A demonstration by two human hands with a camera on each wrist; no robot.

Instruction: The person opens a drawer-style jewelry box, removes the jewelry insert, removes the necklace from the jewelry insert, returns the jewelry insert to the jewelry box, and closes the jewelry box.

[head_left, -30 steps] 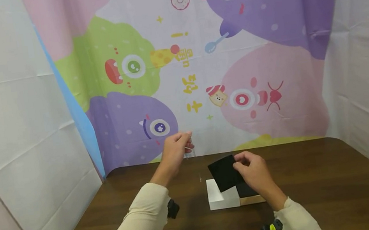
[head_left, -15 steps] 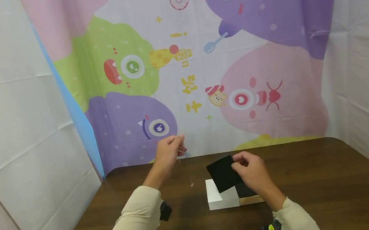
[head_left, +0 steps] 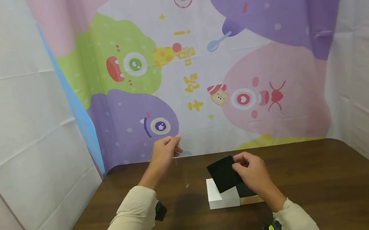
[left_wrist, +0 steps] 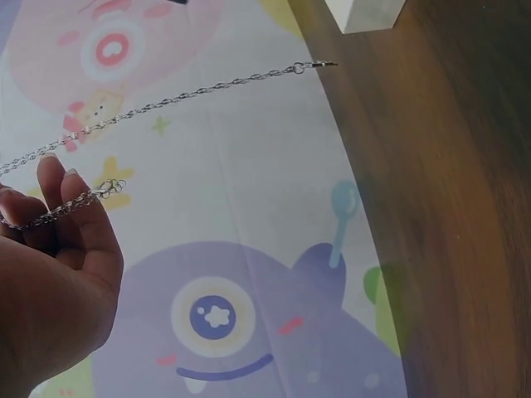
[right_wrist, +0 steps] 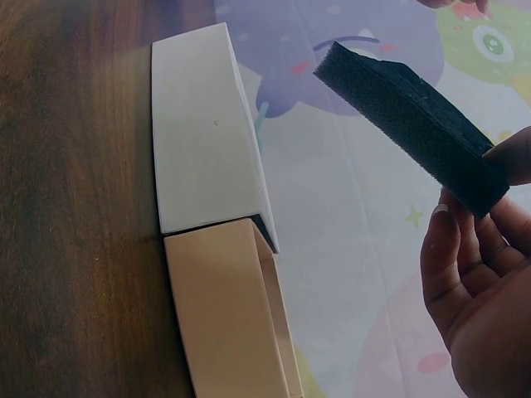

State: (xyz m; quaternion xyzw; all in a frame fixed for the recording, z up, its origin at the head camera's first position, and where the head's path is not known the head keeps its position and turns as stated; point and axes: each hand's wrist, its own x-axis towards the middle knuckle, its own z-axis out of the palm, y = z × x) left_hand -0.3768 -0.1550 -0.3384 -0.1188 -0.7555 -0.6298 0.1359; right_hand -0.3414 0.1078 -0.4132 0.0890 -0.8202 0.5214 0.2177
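Note:
My left hand [head_left: 163,156] is raised over the far edge of the table and pinches a thin silver chain necklace [left_wrist: 207,89]. One length of the chain hangs down from the fingers, with a small piece at its end; a clasp end lies across the fingers in the left wrist view. Between thumb and fingers, my right hand [head_left: 257,171] holds a square black foam pad [right_wrist: 406,124] by one corner, tilted above two boxes. Below the pad are a white box [head_left: 223,200] and, against its right side, a tan open box [right_wrist: 224,307] with black inside, partly hidden by the right hand.
The boxes stand on a dark brown wooden table [head_left: 314,183]. Behind it hangs a cartoon-printed cloth [head_left: 205,135], and pale cloth panels [head_left: 20,134] close off both sides.
My left hand has moved left with the necklace, away from the foam pad, and the chain now hangs left of the white box. The right hand and the foam pad stay nearly still.

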